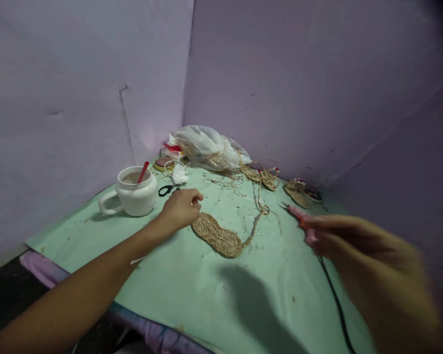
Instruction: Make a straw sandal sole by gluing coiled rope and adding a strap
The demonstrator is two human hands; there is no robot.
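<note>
The oval coiled straw mat point(217, 236) lies flat on the green-covered bench point(206, 305), long axis upper-left to lower-right, its far end just beside the left hand point(180, 209), fingers curled together, nearer than the blurred right hand point(354, 241) gripping a pink glue gun point(299, 215).

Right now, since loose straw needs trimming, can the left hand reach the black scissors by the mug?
Probably yes: the scissors lie just beyond the left hand, beside the mug, with nothing between them.
</note>
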